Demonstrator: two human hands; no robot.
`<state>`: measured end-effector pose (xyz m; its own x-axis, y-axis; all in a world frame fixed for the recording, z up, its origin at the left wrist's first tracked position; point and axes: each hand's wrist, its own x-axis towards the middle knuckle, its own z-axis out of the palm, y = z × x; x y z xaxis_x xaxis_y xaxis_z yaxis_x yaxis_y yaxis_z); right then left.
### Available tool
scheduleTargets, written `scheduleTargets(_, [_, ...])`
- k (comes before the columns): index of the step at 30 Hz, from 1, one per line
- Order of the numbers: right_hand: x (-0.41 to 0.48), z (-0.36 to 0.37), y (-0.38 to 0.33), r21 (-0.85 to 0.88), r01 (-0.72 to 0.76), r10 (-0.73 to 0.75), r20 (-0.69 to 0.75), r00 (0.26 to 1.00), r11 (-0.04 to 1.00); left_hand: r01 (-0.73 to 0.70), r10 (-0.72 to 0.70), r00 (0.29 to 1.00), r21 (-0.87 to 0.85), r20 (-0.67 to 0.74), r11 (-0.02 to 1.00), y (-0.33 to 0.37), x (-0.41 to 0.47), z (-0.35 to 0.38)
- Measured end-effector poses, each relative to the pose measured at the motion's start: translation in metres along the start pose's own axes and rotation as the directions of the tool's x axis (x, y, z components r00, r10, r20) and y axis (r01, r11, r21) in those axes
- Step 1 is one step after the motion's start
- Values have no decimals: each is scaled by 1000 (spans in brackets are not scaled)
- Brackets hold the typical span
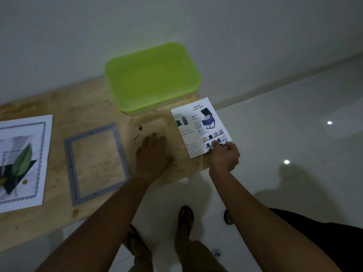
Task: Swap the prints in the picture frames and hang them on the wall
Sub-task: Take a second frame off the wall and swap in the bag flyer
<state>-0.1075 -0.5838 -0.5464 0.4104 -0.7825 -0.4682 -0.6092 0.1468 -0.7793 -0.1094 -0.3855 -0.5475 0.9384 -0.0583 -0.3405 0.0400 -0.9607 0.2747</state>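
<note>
A grey picture frame [96, 163] lies flat and empty on the plywood table [59, 103], with the wood showing through it. A larger print with a green leaf [21, 163] lies at the table's left edge of view. My right hand [224, 154] pinches the near corner of a white "Travel Shoe Bag" leaflet [198, 126] at the table's right end. My left hand [154, 154] rests flat, fingers straight, on a faint clear sheet or backing panel [157, 124] between frame and leaflet; its outline is barely visible.
A lime-green lidded plastic box [153, 77] stands at the back against the white wall. Two small dark hardware bits [138, 132] lie just beyond my left hand. Glossy white floor tiles [294, 124] lie right of the table; my sandalled feet [185, 218] stand below.
</note>
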Motion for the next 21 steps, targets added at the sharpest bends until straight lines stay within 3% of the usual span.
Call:
scheduleTargets(15, [4,1,8,-148,143,-140,33,990,979,7,-7,1000,-48,2,999,-2,1,2])
scheduleTargets(18, [-1,-1,13,-197,299,-291,72,954,933,-7,7,1000,-37,2,999,-4,1,3])
scheduleTargets(21, [-5,-1,20,-377,552,-526,181,831,744,-29,29,1000,-85,-3,996,-6,-2,4])
